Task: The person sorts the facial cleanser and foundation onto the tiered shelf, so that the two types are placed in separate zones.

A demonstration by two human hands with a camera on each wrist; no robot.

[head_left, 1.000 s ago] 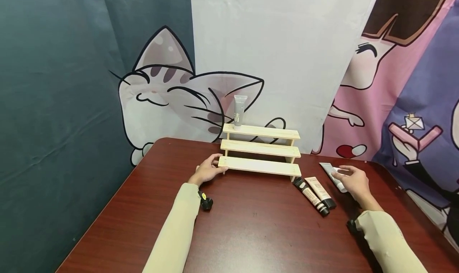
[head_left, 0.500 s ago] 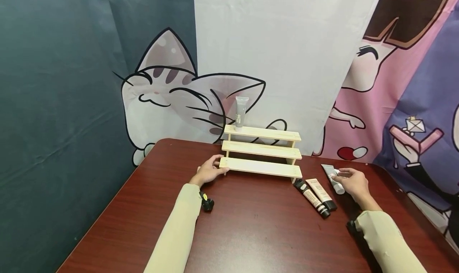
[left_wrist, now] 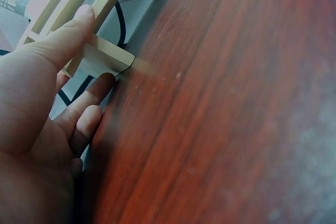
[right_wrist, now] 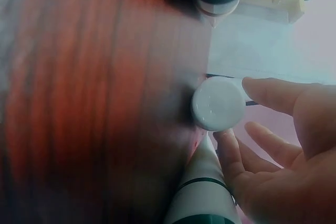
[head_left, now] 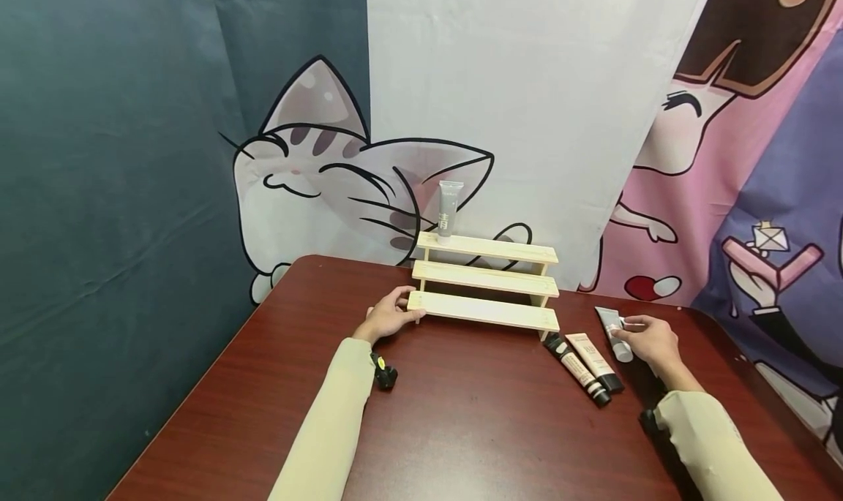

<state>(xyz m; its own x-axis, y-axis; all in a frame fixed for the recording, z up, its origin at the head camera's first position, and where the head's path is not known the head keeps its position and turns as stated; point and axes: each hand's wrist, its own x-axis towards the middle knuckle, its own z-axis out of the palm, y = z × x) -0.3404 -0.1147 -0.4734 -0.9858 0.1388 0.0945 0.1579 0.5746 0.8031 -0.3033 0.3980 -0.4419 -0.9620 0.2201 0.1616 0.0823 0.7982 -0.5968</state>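
A pale wooden three-step display rack (head_left: 484, 309) stands at the back of the table. My left hand (head_left: 388, 317) grips the left end of its lowest step; in the left wrist view the thumb (left_wrist: 84, 14) lies on the step's edge and other fingers reach around its side support. A grey squeeze tube (head_left: 612, 329) with a white cap (right_wrist: 218, 103) lies at the right. My right hand (head_left: 652, 340) pinches it between thumb and fingers, close to the tabletop. Another grey tube (head_left: 449, 208) stands upright on its cap at the top step's left end.
Left of my right hand lie a beige tube (head_left: 595, 362) with a black cap and a black-and-beige tube (head_left: 578, 369), side by side. Another white tube (right_wrist: 205, 198) is beside the pinched one. A printed cloth (head_left: 527, 106) hangs behind the table (head_left: 461, 420).
My right thumb and fingers have closed on the grey tube, which has turned slightly. My left hand keeps its hold on the rack. The head view has shifted a little.
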